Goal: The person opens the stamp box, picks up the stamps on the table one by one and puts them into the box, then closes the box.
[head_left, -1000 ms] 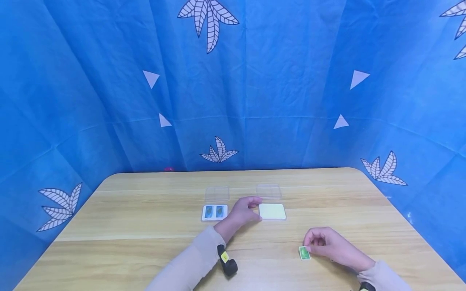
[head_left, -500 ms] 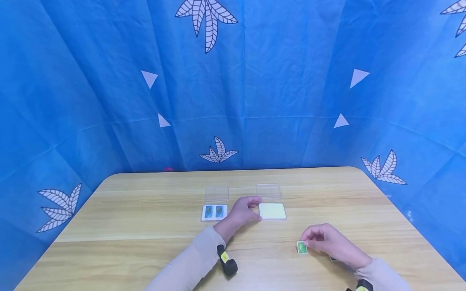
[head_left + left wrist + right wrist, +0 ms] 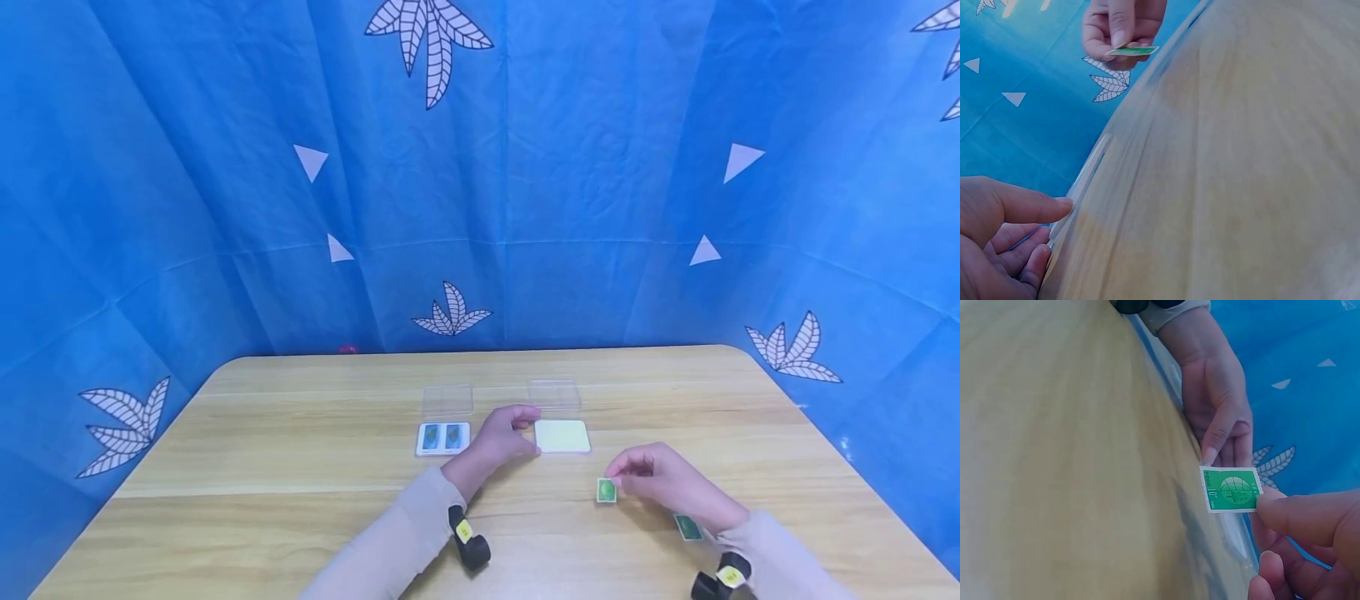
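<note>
The right hand (image 3: pixel 663 479) pinches a green postage stamp (image 3: pixel 1229 489) by one edge between thumb and fingers, raised above the wooden table (image 3: pixel 300 533) at lower right of the head view. The left hand (image 3: pixel 495 437), at centre, holds the left end of the white-faced case (image 3: pixel 562 436) between thumb and fingers. Stamp and case are apart.

The step in hand appears to be carrying the stamp while the case is steadied. For good handling, the pinch should stay light and confined to the margin, since the thin paper would probably crease. The printed face should stay uncovered and level. The left hand should apply only enough pressure to prevent sliding. The right sleeve should clear the second green stamp (image 3: pixel 688 527) beneath that wrist.
</note>
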### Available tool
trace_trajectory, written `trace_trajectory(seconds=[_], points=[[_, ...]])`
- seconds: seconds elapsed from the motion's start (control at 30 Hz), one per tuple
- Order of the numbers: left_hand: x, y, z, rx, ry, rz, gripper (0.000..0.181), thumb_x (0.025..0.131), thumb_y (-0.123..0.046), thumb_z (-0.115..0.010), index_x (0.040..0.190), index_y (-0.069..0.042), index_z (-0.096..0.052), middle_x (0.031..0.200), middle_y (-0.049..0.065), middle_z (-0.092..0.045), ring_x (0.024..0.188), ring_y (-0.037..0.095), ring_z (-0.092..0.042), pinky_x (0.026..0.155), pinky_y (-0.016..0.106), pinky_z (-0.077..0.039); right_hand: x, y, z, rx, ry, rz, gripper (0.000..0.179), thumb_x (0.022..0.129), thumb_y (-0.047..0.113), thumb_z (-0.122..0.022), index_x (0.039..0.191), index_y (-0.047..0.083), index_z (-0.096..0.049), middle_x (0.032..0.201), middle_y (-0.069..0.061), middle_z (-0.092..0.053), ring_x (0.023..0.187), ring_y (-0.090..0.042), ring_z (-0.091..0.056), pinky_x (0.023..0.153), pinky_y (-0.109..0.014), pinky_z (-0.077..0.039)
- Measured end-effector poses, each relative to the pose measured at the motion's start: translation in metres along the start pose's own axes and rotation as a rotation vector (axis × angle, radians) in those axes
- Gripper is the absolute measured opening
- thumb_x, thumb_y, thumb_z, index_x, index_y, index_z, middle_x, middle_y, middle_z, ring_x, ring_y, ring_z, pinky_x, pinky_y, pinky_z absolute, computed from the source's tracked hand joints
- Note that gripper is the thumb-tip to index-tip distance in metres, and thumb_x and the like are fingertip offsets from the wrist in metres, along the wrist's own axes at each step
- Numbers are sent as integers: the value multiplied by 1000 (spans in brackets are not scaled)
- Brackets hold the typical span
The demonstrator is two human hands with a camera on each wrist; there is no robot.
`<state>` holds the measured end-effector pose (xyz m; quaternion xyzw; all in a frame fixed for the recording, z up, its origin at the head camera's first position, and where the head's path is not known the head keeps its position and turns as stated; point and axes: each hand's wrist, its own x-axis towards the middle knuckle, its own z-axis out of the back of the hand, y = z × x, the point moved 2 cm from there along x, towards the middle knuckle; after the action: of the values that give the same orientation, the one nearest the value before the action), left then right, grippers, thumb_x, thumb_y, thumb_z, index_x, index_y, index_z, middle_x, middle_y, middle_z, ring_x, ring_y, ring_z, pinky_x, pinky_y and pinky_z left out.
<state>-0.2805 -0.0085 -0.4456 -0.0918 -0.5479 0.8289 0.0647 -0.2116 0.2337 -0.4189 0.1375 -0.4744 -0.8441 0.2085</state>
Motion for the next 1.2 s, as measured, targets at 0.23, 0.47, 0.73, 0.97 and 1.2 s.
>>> trace_trajectory(seconds=[0.23, 0.47, 0.73, 0.97, 1.2], points=[[0, 2, 1, -1, 1, 4, 56, 64, 5, -78, 116, -13, -65, 112, -2, -64, 104, 19, -56, 90, 32, -49, 14, 8, 2, -8, -66, -53, 14, 87, 16, -63, 96, 7, -68, 93, -5, -68, 86, -20, -59, 76, -28, -47], [0, 2, 2, 5, 1, -5, 56, 63, 5, -78, 115, -13, -65, 111, -1, -64, 104, 20, -56, 91, 33, -49, 28, 7, 2, 2, -111, -112, 13, 87, 15, -64, 97, 10, -70, 97, -3, -68, 94, -19, -57, 84, -35, -42], [-1, 0, 3, 6, 0, 3, 56, 63, 6, -77, 115, -12, -65, 111, 0, -64, 105, 21, -56, 92, 34, -49, 46, 10, 6, 23, -123, -61, 17, 88, 14, -63, 101, 5, -69, 104, -8, -69, 98, -20, -58, 84, -34, -43], [-2, 0, 3, -18, 7, -2, 57, 62, 7, -77, 115, -10, -65, 111, 1, -64, 104, 21, -56, 92, 35, -48, 55, 11, 5, 39, -130, -70, 17, 88, 9, -61, 103, 5, -69, 105, -9, -69, 99, -21, -59, 88, -38, -46], [-1, -1, 1, 7, 4, -2, 57, 62, 6, -77, 115, -13, -66, 109, -2, -64, 103, 19, -56, 91, 34, -49, 65, 10, 4, 46, -151, -87, 18, 89, 10, -60, 103, 6, -69, 105, -8, -68, 102, -23, -58, 90, -39, -44]])
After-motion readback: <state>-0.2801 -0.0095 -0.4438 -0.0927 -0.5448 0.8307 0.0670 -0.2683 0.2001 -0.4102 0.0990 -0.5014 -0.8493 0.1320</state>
